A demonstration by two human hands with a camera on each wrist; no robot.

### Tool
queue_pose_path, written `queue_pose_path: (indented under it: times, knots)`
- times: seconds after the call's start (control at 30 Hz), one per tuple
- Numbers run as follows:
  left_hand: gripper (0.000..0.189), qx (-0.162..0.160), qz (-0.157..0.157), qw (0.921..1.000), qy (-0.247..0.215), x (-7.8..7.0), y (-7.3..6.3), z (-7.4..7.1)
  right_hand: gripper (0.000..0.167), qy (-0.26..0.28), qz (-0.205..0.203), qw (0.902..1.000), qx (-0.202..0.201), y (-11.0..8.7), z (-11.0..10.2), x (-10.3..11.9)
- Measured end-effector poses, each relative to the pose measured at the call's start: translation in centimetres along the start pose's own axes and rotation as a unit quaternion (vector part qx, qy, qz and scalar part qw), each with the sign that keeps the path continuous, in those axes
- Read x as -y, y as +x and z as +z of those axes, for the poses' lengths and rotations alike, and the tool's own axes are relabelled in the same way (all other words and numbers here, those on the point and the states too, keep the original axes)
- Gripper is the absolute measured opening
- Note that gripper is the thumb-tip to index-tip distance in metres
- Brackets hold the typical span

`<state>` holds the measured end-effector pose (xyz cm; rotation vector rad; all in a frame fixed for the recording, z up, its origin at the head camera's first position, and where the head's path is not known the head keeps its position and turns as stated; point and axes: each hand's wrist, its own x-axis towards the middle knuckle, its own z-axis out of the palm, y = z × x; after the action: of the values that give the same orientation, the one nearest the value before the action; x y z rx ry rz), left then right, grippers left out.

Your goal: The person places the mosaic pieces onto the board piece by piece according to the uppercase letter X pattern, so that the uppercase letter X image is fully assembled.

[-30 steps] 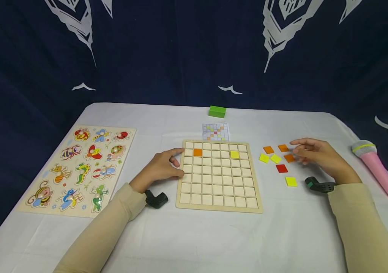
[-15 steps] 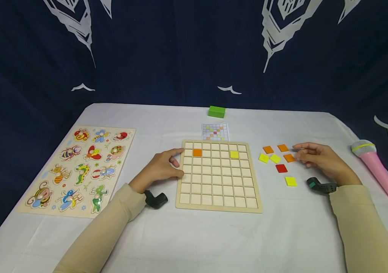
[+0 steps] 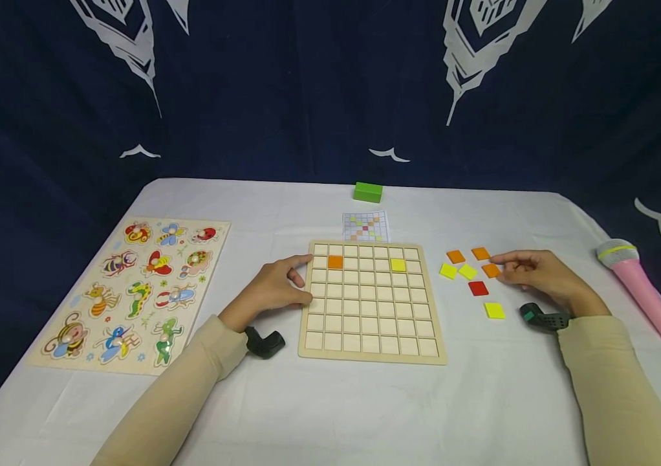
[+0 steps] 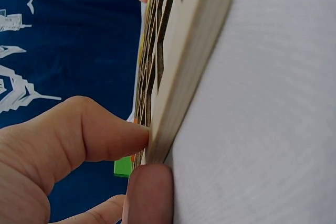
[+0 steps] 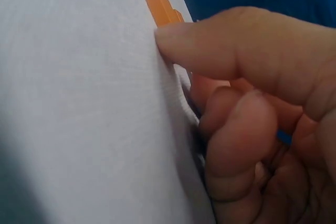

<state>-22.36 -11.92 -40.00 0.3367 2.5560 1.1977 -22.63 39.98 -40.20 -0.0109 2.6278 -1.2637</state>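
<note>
A square wooden grid board (image 3: 371, 358) lies mid-table, with an orange tile (image 3: 335, 262) and a yellow tile (image 3: 398, 265) in its upper rows. Along its left edge, my left hand (image 3: 269, 285) touches the rim with index fingertip and thumb spread apart; the left wrist view shows the fingertips against the wooden side (image 4: 181, 72). To the right of the board lie several loose orange, yellow and red tiles. My right hand (image 3: 540, 275) has thumb and index fingertips right at the edge of the rightmost orange tile (image 3: 490, 270), which lies flat. Its other fingers curl beneath the palm.
Behind the board are a small pattern card (image 3: 365, 226) and a green block (image 3: 368, 192). An insect puzzle board (image 3: 138, 294) lies at the left. A pink microphone (image 3: 639, 291) lies at the far right, near the table edge.
My right hand first drew back slightly and lower, then moved left so its fingertips meet the orange tile's edge. The left hand stays at the board's edge.
</note>
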Motion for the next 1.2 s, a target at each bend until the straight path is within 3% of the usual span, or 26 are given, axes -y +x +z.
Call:
queue_pose_path:
  times: [0.4, 0.7, 1.2]
  knots:
    - [0.088, -0.001, 0.001, 1.0000, 0.004, 0.0, 0.0, 0.0, 0.051, -0.018, -0.009, 0.9998, -0.007, 0.1, -0.1, -0.2]
    - [0.088, -0.003, 0.001, 1.0000, 0.006, 0.0, 0.0, 0.1, 0.036, 0.023, -0.023, 0.9994, -0.013, 0.2, -0.1, 0.1]
    - [0.088, 0.001, 0.007, 0.9999, 0.008, 0.1, -0.1, -0.1, 0.051, -0.009, -0.029, 0.9995, -0.009, 0.3, 0.8, 3.0]
